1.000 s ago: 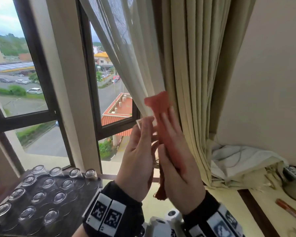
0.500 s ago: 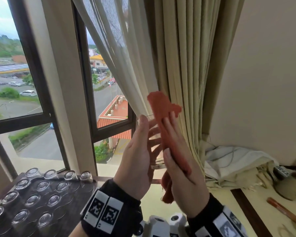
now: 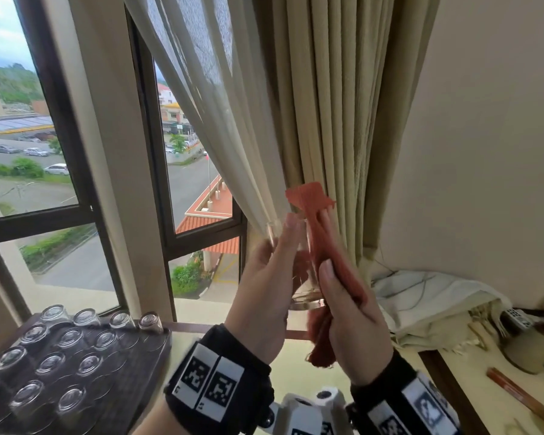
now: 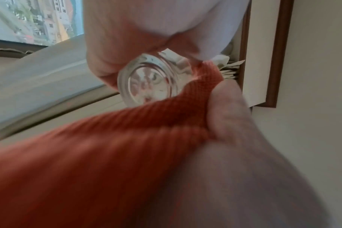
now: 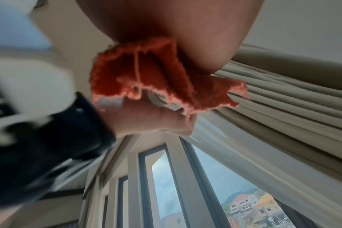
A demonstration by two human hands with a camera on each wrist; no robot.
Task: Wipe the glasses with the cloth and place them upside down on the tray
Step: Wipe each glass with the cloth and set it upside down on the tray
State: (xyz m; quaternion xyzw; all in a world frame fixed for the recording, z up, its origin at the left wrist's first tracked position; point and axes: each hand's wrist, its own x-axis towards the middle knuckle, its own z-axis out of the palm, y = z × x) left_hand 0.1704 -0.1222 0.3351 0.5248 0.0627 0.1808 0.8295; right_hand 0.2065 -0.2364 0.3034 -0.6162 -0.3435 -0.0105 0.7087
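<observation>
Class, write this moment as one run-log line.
step: wiping | left hand: holds glass | right hand: presses cloth on glass | tray: glasses upside down

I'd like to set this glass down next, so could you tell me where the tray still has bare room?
The tray is bare along its right side, between the upturned glasses and the right edge, where empty ring marks show. Its left and back are crowded with rows of glasses.
</observation>
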